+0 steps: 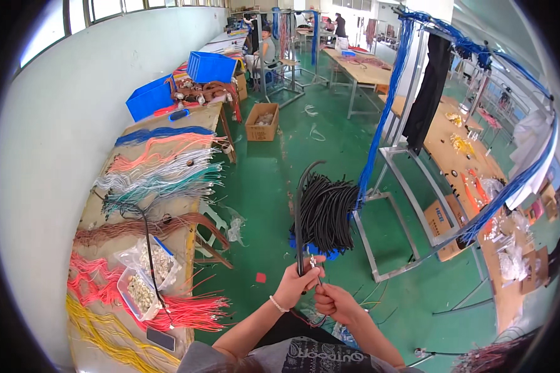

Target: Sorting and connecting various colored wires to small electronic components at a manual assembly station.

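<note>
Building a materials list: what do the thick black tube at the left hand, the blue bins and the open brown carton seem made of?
Thick black tube: probably rubber or soft plastic, fairly matte; it curves smoothly. Blue bins: likely moulded plastic, satin; evenly coloured, thin walls. Open brown carton: looks like cardboard, dull; flat brown panels.

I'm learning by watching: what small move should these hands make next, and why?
Probably a slight nudge of the right hand toward the small pale piece, with the left hand steadying the black tube: the left hand holds the tube, the piece sits at its fingertips, and the right fingers are bunched close below.
</note>
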`<action>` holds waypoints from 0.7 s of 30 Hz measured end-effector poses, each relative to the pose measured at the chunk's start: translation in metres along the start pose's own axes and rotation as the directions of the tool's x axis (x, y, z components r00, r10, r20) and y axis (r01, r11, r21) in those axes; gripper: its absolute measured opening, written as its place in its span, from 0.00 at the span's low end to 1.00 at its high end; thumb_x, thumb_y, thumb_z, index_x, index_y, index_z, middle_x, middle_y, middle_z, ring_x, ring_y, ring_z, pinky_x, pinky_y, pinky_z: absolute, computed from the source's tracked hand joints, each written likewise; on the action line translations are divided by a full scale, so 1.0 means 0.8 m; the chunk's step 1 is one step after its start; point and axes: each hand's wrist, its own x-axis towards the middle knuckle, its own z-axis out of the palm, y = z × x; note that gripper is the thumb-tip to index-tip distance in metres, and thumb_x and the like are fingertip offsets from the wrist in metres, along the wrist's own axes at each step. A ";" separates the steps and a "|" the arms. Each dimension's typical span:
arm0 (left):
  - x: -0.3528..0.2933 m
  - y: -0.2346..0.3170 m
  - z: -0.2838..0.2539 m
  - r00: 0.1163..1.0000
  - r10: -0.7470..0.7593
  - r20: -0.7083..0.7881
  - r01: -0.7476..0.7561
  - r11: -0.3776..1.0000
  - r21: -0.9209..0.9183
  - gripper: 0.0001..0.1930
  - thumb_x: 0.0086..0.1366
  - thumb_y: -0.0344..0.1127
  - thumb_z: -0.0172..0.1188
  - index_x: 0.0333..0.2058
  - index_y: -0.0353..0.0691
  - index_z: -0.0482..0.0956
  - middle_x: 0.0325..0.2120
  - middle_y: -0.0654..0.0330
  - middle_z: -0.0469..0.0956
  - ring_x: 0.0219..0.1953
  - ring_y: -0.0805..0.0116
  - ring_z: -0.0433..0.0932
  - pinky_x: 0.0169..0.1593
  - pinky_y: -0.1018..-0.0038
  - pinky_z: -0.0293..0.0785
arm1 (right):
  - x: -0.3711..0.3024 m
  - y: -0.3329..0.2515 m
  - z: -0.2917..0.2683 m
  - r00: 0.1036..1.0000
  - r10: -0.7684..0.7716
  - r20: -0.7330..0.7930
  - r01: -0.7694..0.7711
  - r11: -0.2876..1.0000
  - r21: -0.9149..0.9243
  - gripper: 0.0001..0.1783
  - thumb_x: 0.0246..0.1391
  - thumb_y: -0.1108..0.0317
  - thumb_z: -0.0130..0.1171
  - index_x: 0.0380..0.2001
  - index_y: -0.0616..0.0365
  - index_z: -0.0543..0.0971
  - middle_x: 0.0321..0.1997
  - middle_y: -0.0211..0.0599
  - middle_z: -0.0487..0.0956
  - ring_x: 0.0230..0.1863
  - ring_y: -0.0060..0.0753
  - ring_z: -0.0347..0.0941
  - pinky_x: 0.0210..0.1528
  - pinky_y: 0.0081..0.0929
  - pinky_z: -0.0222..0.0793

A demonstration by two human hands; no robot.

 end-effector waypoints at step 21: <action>-0.106 0.044 -0.029 0.995 -0.082 -0.058 0.081 0.997 -0.018 0.07 0.68 0.34 0.49 0.33 0.37 0.71 0.22 0.67 0.69 0.17 0.84 0.58 0.20 0.84 0.50 | 0.000 0.095 0.089 0.870 -0.478 -0.119 -0.009 0.226 -0.974 0.12 0.62 0.60 0.43 0.37 0.57 0.70 0.28 0.51 0.76 0.33 0.58 0.72 0.33 0.47 0.65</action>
